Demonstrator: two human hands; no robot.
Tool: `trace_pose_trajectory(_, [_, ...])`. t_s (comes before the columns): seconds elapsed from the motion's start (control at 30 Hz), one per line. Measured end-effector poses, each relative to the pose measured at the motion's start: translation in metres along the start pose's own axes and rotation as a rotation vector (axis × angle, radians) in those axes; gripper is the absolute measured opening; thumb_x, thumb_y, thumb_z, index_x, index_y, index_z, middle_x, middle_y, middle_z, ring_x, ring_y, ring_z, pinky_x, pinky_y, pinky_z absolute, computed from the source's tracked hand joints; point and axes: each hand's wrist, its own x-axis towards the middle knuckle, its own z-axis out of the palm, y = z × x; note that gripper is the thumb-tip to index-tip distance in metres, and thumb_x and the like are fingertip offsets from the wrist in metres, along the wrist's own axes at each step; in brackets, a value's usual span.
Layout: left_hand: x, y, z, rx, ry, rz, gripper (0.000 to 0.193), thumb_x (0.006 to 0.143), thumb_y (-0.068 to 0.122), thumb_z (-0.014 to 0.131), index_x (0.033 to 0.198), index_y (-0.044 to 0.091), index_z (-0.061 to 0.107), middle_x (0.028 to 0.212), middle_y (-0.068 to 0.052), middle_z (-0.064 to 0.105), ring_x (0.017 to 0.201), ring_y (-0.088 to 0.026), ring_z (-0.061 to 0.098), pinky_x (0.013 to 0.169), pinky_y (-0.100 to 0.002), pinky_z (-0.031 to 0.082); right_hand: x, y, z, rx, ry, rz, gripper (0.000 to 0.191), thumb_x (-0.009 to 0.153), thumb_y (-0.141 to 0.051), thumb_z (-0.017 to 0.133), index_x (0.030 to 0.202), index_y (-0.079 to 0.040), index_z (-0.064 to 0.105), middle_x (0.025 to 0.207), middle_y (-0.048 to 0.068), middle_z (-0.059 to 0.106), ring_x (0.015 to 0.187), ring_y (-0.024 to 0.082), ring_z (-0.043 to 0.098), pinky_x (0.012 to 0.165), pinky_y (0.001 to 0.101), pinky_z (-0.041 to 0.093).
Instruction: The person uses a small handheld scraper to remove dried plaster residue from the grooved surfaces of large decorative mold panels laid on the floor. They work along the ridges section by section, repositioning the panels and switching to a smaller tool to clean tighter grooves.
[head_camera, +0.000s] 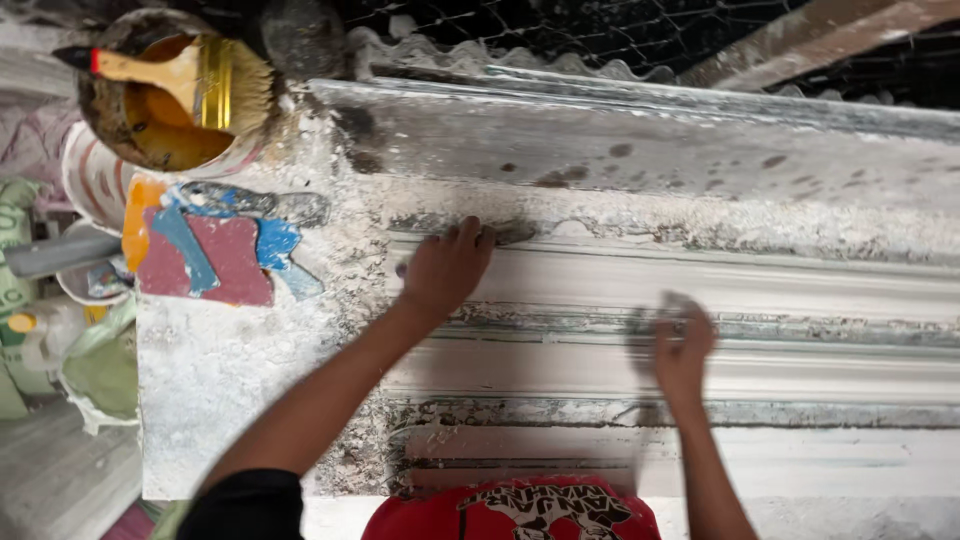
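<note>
Left hand (445, 268) flat, grip released, bracing the white moulded strip (700, 285); right hand (683, 345) blurred mid-strip, grip unclear, perhaps pinching a rubbing pad; brush (190, 80) parked on pot (130, 120) beyond.

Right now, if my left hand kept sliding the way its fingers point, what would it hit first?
Probably the crumbly plaster ridge just past the fingertips of the left hand; beyond it lies the grey slab. Depth is unclear.
</note>
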Motion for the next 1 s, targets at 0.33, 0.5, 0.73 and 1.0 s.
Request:
trace_pose_trajectory(0.33, [0.049, -0.069, -0.040, 0.369, -0.319, 0.580, 0.067, 0.078, 0.005, 0.059, 0.143, 0.020, 0.047, 0.151, -0.014, 0.045, 0.112, -0.034, 0.066, 0.084, -0.039, 0.061, -0.009, 0.157, -0.029, -0.307, 0.345, -0.056, 0.044, 0.114, -0.024, 0.049, 0.144, 0.007, 0.057, 0.156, 0.033, 0.048, 0.144, 0.049, 0.042, 0.121, 0.0615, 0.034])
trace_pose_trajectory(0.5, [0.091, -0.017, -0.037, 0.298, -0.635, 0.581, 0.048, 0.096, 0.004, 0.054, 0.142, 0.019, 0.047, 0.144, -0.012, 0.048, 0.105, -0.029, 0.068, 0.074, -0.035, 0.064, -0.010, 0.141, -0.033, -0.207, 0.363, 0.062, 0.042, 0.114, -0.028, 0.051, 0.140, 0.002, 0.062, 0.156, 0.029, 0.049, 0.142, 0.049, 0.048, 0.117, 0.0588, 0.040])
trace_pose_trajectory(0.73, [0.124, 0.035, -0.019, 0.351, -0.464, 0.677, 0.028, 0.100, 0.012, 0.052, 0.127, 0.009, 0.057, 0.130, -0.014, 0.060, 0.086, -0.024, 0.073, 0.067, -0.036, 0.062, -0.008, 0.132, -0.042, -0.221, 0.375, -0.035, 0.042, 0.114, -0.028, 0.053, 0.142, 0.001, 0.061, 0.156, 0.027, 0.051, 0.143, 0.047, 0.050, 0.118, 0.0580, 0.042])
trace_pose_trajectory(1.0, [0.091, -0.012, -0.032, 0.392, -0.423, 0.713, 0.043, 0.093, 0.007, 0.051, 0.135, 0.013, 0.053, 0.135, -0.008, 0.061, 0.097, -0.022, 0.073, 0.076, -0.032, 0.063, -0.014, 0.137, -0.036, -0.218, 0.357, -0.001, 0.044, 0.111, -0.025, 0.056, 0.146, 0.001, 0.058, 0.158, 0.027, 0.048, 0.146, 0.046, 0.046, 0.122, 0.0576, 0.036])
